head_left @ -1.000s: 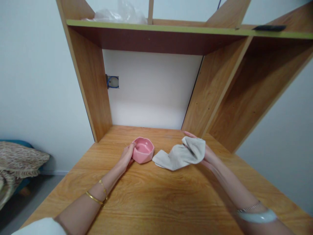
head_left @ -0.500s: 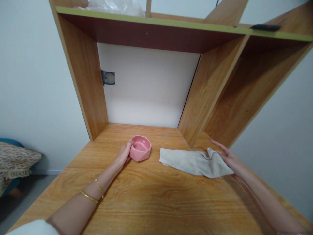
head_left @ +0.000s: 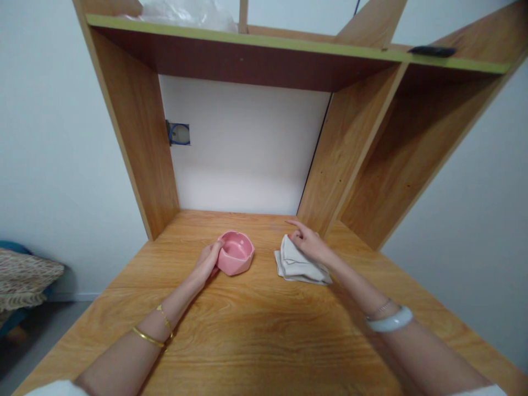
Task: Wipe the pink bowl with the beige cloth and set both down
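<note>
A pink faceted ashtray [head_left: 235, 265] with a notched rim is in my left hand [head_left: 208, 260], thumb hooked over the rim and fingers beneath its left side. It is tilted slightly toward me, low over the wooden desktop. To its right lies a light grey cloth [head_left: 297, 267], folded over on itself in loose layers. My right hand [head_left: 310, 242] pinches the cloth's upper edge between thumb and fingers, while the index finger points out to the left. Part of the cloth is hidden under that hand.
A wooden desk [head_left: 231, 341] spreads beneath both hands. Upright panels [head_left: 132, 148] and a shelf [head_left: 247, 41] frame the back. Plastic wrapping [head_left: 190, 14] and a dark object [head_left: 432, 51] rest on the shelf. An uncovered socket box [head_left: 180, 134] sits in the back wall.
My right hand has moved left with the cloth's right end, folding the stretched-out cloth into a shorter pile. My left hand and the ashtray have barely moved. The view has shifted slightly.
</note>
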`<state>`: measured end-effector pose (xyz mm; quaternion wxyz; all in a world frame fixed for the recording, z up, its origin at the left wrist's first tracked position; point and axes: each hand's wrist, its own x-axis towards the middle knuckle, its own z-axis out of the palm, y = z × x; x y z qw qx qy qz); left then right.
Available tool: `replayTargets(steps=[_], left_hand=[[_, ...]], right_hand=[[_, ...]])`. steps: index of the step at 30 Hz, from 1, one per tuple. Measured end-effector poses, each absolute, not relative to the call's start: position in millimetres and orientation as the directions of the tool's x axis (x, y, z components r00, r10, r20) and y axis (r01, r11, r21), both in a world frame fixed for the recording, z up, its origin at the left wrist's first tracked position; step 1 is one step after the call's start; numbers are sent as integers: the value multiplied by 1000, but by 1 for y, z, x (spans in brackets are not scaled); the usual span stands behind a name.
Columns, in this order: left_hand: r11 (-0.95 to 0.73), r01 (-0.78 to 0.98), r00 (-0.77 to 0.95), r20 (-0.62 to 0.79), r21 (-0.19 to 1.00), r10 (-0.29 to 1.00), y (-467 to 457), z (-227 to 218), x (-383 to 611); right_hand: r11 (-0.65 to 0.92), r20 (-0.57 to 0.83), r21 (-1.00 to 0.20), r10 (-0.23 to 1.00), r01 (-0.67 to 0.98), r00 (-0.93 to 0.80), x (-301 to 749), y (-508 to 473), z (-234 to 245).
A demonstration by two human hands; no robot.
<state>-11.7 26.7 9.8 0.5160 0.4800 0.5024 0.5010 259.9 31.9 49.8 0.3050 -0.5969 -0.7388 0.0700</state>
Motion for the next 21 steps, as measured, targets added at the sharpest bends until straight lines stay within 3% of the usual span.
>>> replayTargets(steps=[10, 15, 21], left_hand=[[23, -25, -3, -23, 999, 1000, 21, 17, -10], [21, -6, 11, -21, 1000, 1000, 20, 17, -10], [23, 17, 13, -23, 1000, 1000, 20, 18, -9]], right_hand=[[301, 359, -256, 912, 919, -199, 237, 9, 34], [412, 218, -150, 901, 899, -376, 249, -23, 25], [264, 224, -59, 943, 963, -245, 301, -23, 10]])
